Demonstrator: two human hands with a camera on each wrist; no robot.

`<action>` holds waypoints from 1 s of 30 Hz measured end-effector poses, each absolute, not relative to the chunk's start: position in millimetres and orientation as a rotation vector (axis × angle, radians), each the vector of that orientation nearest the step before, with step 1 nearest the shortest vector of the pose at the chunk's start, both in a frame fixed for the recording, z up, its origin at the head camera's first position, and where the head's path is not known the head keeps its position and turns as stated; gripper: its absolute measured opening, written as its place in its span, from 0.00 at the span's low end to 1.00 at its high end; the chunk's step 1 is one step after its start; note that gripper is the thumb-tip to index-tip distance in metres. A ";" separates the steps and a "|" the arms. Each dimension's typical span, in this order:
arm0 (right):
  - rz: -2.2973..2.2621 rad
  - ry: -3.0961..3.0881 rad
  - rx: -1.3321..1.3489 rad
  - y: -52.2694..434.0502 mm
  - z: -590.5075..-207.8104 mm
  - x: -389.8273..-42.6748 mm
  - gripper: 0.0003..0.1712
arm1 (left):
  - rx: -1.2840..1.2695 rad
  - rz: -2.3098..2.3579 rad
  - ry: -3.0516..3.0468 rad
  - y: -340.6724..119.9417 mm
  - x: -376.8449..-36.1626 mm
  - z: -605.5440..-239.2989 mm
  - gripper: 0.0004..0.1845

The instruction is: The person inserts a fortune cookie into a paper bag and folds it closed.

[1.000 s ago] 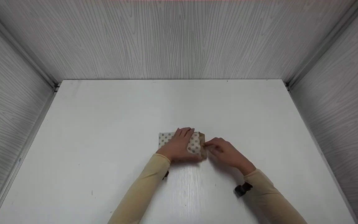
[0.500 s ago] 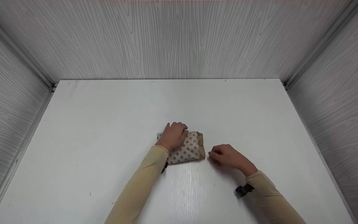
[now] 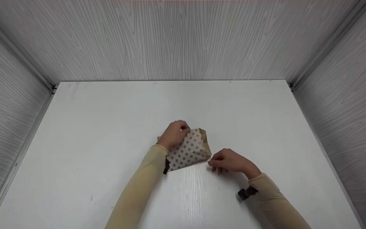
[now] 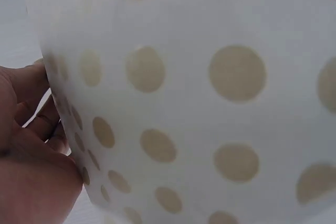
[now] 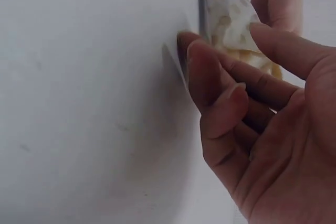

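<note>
A white paper bag (image 3: 186,151) with grey-brown polka dots lies slanted on the table, its brown mouth (image 3: 205,143) facing right and gaping a little. My left hand (image 3: 174,135) grips its far edge between thumb and fingers. In the left wrist view the dotted paper (image 4: 199,114) fills most of the picture, and the left hand (image 4: 34,145) shows at the left side. Just off the bag's near right corner hovers my right hand (image 3: 230,162), fingers loosely bent. The right wrist view shows nothing in the right hand (image 5: 262,114), thumb apart from the fingers.
The white table (image 3: 106,121) spreads out around the bag. Grey wood-grain panels stand at the back (image 3: 170,41), left and right. Dark camera mounts sit on both wrists, the right one (image 3: 247,193) plainly visible.
The left hand has gone from lying flat on the bag to gripping its far edge. The bag has turned, its mouth end lifting. My right hand has come off the mouth and moved slightly nearer me.
</note>
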State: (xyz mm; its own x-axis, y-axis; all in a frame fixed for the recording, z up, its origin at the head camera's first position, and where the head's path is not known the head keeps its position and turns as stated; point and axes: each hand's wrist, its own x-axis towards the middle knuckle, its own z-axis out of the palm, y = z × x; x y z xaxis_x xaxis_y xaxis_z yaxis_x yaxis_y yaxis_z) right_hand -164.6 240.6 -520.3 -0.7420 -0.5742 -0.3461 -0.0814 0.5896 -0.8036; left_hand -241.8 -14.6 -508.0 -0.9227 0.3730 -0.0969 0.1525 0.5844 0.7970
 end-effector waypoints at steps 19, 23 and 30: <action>-1.568 2.583 -0.493 238.4 -481.3 -187.3 0.16 | 0.327 2.439 2.196 -10.2 -215.1 -497.2 0.09; -1.565 2.666 -0.490 231.1 -457.7 -179.4 0.13 | 0.335 2.542 2.159 -4.7 -205.9 -498.1 0.08; -1.599 2.720 -0.489 235.1 -464.7 -182.5 0.08 | 0.402 2.612 2.145 2.2 -185.7 -476.4 0.07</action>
State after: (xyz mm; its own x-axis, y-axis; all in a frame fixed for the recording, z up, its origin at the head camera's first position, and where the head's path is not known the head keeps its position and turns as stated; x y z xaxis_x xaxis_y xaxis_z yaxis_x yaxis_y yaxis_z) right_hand -182.5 235.1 -464.7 -0.9517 -0.2349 0.1975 -0.2868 0.4518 -0.8448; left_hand -185.7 2.2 -476.4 -0.9384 -0.0524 0.3417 0.3453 -0.1854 0.9200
